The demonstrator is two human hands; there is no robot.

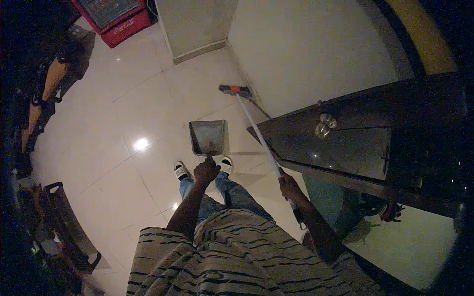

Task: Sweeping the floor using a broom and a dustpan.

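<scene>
In front of my feet is a grey dustpan (208, 137) with some dark dirt near its back edge. My left hand (207, 171) is closed just above the dustpan's rear, around what seems to be its handle, mostly hidden under the fist. A push broom's white pole (256, 127) slants up and away from my right hand (290, 185), which grips it near its lower end in view. The broom's dark head (234, 90), with a red-orange middle, is by the base of the wall, beyond the dustpan and to its right.
A dark glossy counter (344, 148) juts in on the right, with small glass items (326, 125) on it. A pale wall (303, 51) stands behind. A red Coca-Cola fridge (124, 29) is at the far left. Dark furniture (72, 225) lines the left side of the tiled floor (100, 148).
</scene>
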